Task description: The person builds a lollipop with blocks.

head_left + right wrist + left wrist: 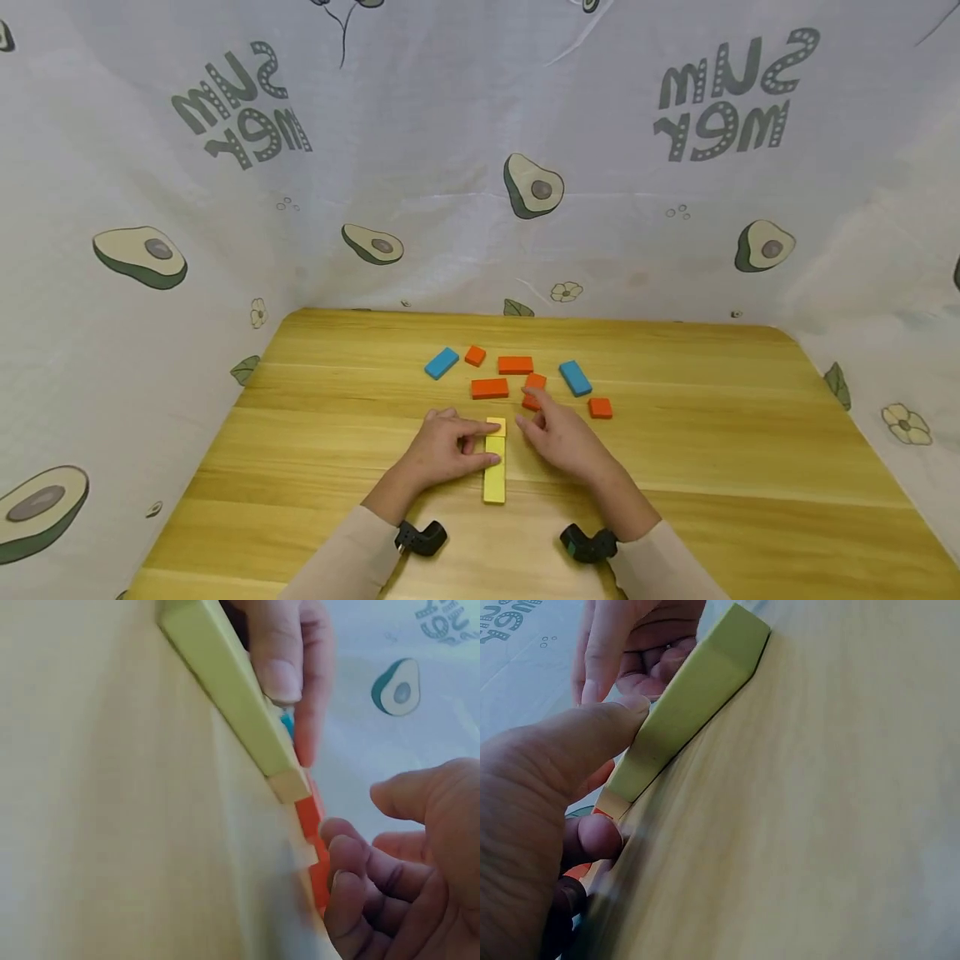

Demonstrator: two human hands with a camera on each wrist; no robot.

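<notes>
Two straight fingers of the left hand [442, 448] touch yellow blocks [494, 485]; the right hand [566, 440] hovers, fingers parted.

A hand could pass over the table [720, 433] at either outer side or reach the near end of the 2 yellow blocks [494, 483], but the left hand [442, 450] bars their left, the right hand [566, 442] crowds their right, and red blocks [490, 389] and 2 blue blocks [442, 363] obstruct the far side.
</notes>
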